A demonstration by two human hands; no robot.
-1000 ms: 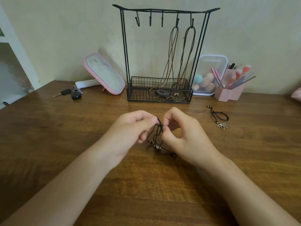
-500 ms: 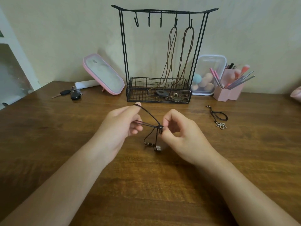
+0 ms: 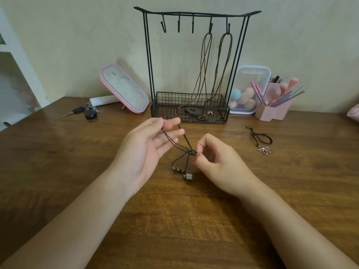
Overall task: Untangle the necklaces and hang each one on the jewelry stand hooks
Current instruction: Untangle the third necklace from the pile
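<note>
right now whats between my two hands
The dark cord necklace, strung from fingers of the left hand to the pinch of the right hand, beads dangling. Head view.

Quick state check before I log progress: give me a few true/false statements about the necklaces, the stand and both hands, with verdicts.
1. Two brown cord necklaces hang on the black wire jewelry stand. True.
2. Every hook on the stand is taken. False: the three left hooks are bare.
3. The right hand pinches the knot of the black beaded cord necklace. True.
4. The black cord necklace with a silver flower pendant hangs on the stand. False: it lies on the brown wooden table, to the right of the hands.
5. The left hand is a closed fist. False: its fingers are straight, with the cord looped over them.
</note>
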